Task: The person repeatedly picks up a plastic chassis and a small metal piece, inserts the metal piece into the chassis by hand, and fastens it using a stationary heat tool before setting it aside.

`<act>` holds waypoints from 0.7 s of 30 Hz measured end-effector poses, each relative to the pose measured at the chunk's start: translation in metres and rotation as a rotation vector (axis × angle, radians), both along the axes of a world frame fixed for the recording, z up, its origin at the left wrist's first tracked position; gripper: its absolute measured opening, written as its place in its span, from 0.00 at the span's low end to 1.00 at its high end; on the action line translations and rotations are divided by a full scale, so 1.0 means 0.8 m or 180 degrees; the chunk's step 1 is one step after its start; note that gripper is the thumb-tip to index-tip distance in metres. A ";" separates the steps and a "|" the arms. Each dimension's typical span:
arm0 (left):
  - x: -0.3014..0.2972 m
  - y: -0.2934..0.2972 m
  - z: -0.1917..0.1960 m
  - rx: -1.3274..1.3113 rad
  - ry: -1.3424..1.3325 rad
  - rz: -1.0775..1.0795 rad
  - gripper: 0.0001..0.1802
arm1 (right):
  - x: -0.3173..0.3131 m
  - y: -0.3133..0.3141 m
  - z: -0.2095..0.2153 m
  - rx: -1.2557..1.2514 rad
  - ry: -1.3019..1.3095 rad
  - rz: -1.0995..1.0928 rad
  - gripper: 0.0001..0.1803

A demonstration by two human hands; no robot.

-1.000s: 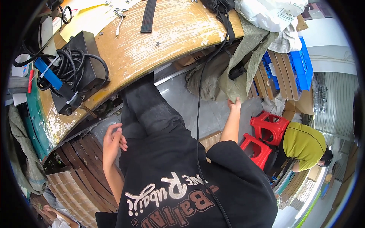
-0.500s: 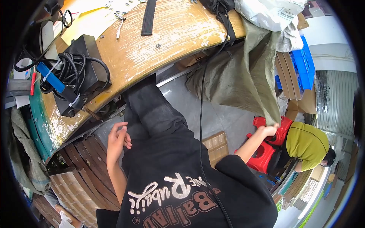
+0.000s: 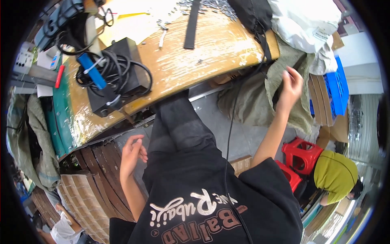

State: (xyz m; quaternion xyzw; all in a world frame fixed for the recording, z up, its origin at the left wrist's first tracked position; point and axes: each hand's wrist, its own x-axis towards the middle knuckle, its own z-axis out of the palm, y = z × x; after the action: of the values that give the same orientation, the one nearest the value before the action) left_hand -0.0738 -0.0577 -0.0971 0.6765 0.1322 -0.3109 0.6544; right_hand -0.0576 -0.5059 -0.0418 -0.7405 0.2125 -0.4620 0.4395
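Between the earlier frame and this one, the right hand [image 3: 292,86] moves up from beside the red stools [image 3: 304,152], and the grey-green sack [image 3: 252,109], stretched toward them half a second ago, falls back into folds. It hangs at the right end of the wooden table [image 3: 172,71], just below the white bag [image 3: 298,24]. From my distant post I see the right hand in front of the sack's dark mouth, fingers bent and thumb near them; I cannot tell whether they pinch any cloth. The left hand [image 3: 132,156] is loosely curled beside the black trousers [image 3: 185,126], with nothing visible in it. I judge the step in hand to be handling the sack's opening. To my reading, the next move calls for a sure hold on the rim, the mouth kept open, and clearance from the black cable [image 3: 230,134].
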 end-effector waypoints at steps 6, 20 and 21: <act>-0.009 0.097 0.085 0.0192 -0.0926 0.0756 0.14 | 0.164 0.122 0.051 -0.1250 0.0868 0.1864 0.08; 0.143 0.450 0.128 0.4789 -0.2114 0.1439 0.28 | 0.271 0.110 0.014 -0.3152 0.1449 0.1750 0.03; 0.159 0.455 0.127 0.4769 -0.2114 0.1420 0.28 | 0.266 0.111 0.014 -0.3159 0.1472 0.1736 0.03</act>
State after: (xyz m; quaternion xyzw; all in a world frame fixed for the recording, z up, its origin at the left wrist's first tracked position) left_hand 0.0535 0.3065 0.0047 0.9454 0.2345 0.2099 0.0844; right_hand 0.1551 -0.4169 -0.0307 -0.9656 -0.1354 -0.2040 0.0871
